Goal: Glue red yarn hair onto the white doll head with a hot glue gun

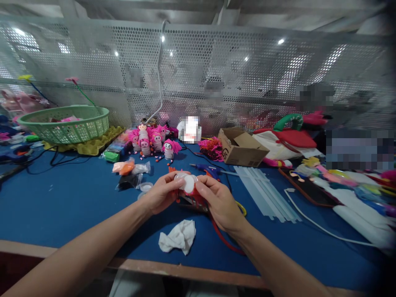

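Both hands grip a small doll (189, 184), its white round end turned towards me and red-orange strands showing below and behind. My left hand (165, 192) closes on its left side, thumb over the white disc's edge. My right hand (218, 200) pinches the right side between thumb and fingers. Most of the body is hidden by the hands. Just behind lies a blue glue gun (212, 171). A crumpled white tissue (179, 237) rests on the blue table (93, 206) in front of the hands.
Pink-haired dolls (156, 140) stand at the back, right of a green basket (66, 123). Bagged clay (128, 168) lies at left. On the right are a cardboard box (243, 146), translucent glue sticks (266, 194), a white cable (321, 233) and a cluttered tray (303, 187).
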`<state>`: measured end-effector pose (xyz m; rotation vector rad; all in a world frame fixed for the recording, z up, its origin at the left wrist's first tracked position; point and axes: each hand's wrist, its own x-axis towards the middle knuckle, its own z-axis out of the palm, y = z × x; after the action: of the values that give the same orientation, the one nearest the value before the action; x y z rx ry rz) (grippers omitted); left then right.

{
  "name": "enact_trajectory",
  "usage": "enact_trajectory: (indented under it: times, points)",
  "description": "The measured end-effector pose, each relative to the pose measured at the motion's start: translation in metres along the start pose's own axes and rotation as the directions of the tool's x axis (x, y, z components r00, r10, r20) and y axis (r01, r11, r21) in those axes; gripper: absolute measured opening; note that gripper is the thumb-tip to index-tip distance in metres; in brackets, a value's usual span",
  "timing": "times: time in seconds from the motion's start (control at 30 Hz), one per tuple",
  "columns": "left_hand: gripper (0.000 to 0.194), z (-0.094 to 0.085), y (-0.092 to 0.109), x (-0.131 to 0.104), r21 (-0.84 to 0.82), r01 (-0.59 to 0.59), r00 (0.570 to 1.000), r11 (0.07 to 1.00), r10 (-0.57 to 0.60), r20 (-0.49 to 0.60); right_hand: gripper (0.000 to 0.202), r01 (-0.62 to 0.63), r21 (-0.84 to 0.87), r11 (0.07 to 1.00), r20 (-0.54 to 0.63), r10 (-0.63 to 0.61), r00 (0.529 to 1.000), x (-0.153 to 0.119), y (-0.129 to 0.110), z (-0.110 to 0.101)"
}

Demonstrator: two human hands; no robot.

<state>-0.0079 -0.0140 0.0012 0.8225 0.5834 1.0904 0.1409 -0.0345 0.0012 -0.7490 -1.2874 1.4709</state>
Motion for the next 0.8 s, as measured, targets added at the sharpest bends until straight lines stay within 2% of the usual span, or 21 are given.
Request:
enact_trajectory:
  times: [0.13, 0.4, 0.53, 0.67, 0.8]
  points:
    - [0.035, -0.0007, -0.0015, 0.0005, 0.02, 0.009, 1.0, 1.0, -0.009, 0.008, 0.018, 0.016, -0.005, 1.0, -0.014, -0.016, 1.0, 0.0003, -0.0006, 0.0003]
    - [0.027, -0.0029, -0.0051, 0.0019, 0.046, 0.034, 0.998, 0.998, -0.036, 0.046, 0.021, -0.029, 0.122, 0.992, -0.077, 0.039, 0.996, 0.0025, -0.0031, 0.0025]
    - [0.02, -0.0046, -0.0064, 0.0038, -0.014, 0.116, 0.993, 0.993, -0.116, 0.021, 0.028, -0.033, 0.161, 0.986, -0.038, 0.04, 0.998, 0.0038, -0.0062, 0.0026]
    - [0.028, -0.0053, -0.0064, 0.0044, -0.059, 0.261, 0.965, 0.964, -0.262, -0.013, 0.028, -0.058, 0.088, 0.994, -0.03, 0.061, 0.998, 0.0051, -0.0059, 0.0007]
    - [0.025, -0.0012, -0.0058, 0.0018, -0.063, 0.267, 0.964, 0.962, -0.268, 0.004, 0.026, -0.043, 0.014, 0.999, -0.068, 0.044, 0.997, 0.0047, -0.0033, -0.0008]
